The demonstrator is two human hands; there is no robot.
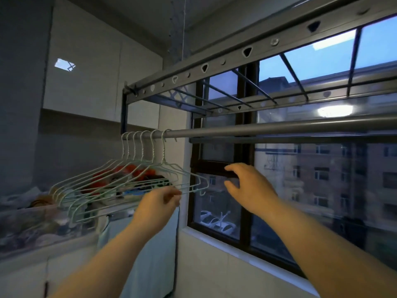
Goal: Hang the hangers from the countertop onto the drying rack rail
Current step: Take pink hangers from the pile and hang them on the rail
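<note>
Hangers (153,154) overlap blurrily where left hand (159,203) pinches.

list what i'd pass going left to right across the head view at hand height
countertop → hangers on the rail → left hand, pinching one hanger's bottom bar → right hand, holding nothing → window
</note>
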